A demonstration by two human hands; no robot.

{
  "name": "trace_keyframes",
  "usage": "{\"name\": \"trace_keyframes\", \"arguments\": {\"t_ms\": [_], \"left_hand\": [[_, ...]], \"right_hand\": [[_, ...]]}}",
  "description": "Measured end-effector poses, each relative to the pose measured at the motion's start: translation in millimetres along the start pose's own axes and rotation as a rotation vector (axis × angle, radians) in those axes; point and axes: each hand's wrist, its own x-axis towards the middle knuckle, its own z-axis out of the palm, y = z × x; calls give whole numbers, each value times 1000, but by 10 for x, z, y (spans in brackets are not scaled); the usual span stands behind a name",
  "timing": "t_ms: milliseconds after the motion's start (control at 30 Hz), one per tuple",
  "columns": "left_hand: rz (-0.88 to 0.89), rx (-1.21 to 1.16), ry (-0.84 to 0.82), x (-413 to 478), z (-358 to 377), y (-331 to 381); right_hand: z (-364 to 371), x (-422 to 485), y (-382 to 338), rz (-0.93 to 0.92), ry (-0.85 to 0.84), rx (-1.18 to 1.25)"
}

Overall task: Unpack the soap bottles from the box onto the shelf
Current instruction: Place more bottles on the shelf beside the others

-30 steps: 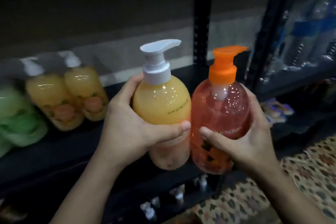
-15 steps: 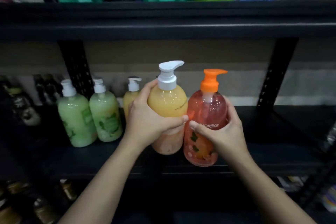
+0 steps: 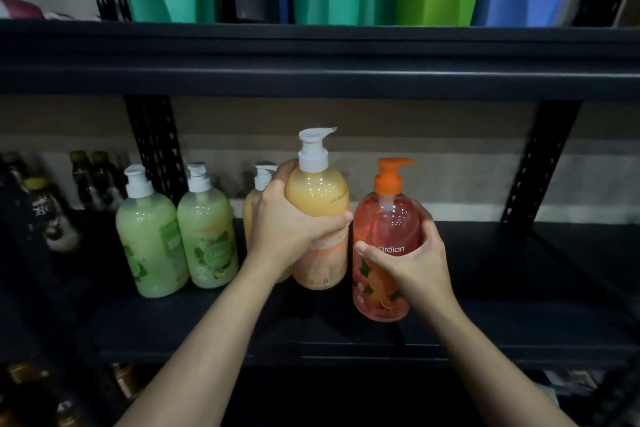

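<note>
My left hand (image 3: pixel 287 232) grips a yellow soap bottle (image 3: pixel 320 204) with a white pump, held upright over the black shelf (image 3: pixel 519 305), its base at or just above the shelf board. My right hand (image 3: pixel 412 263) grips an orange soap bottle (image 3: pixel 384 225) with an orange pump, upright just right of the yellow one, its base low near the shelf's front. Another yellow bottle (image 3: pixel 254 204) stands behind my left hand, mostly hidden. Two green soap bottles (image 3: pixel 149 239) (image 3: pixel 207 239) stand to the left. The box is out of view.
Dark small bottles (image 3: pixel 52 204) crowd the shelf's far left. Black perforated uprights (image 3: pixel 156 149) (image 3: pixel 540 163) frame the bay. The upper shelf (image 3: pixel 311 55) carries tall green, black and blue bottles. More bottles show on the level below, at the lower left.
Both hands have carried their bottles further into the shelf bay. The yellow bottle now sits higher and further back than the orange one, and the two have drawn slightly apart.
</note>
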Motion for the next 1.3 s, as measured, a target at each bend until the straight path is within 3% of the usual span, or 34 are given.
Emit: {"name": "trace_keyframes", "arguments": {"t_ms": [767,1100,1300], "left_hand": [[-139,163,-34,-153,263,-485],[-111,96,-113,-82,208,-580],[-42,186,-72,-86,181,-672]], "right_hand": [[-178,54,66,10,37,-22],[-165,38,77,16,39,-18],[-118,9,114,24,22,-24]]}}
